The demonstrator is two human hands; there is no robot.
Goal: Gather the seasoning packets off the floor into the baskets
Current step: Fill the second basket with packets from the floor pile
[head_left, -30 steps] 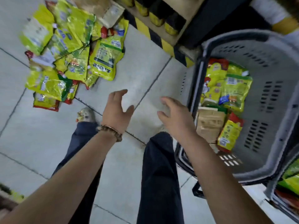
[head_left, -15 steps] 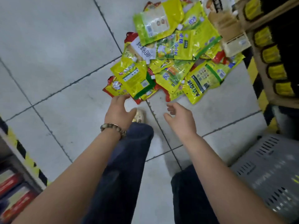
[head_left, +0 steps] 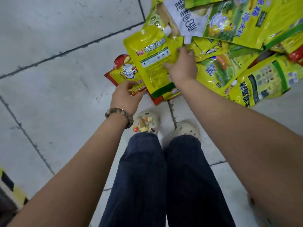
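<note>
Seasoning packets heaped on floor tiles, 12 to 3 o'clock | yellow packet, long axis 11 to 5, right hand pinching its 3 o'clock edge | red packet beneath it, left hand pinching its 6 o'clock edge | baskets out of view, fingertips partly hidden

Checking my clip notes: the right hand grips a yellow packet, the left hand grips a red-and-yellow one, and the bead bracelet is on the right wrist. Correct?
Not quite. The head view shows the bead bracelet on the left wrist, not the right. The rest holds: the right hand grips the yellow packet, and the left hand grips the red-and-yellow packet.
</note>
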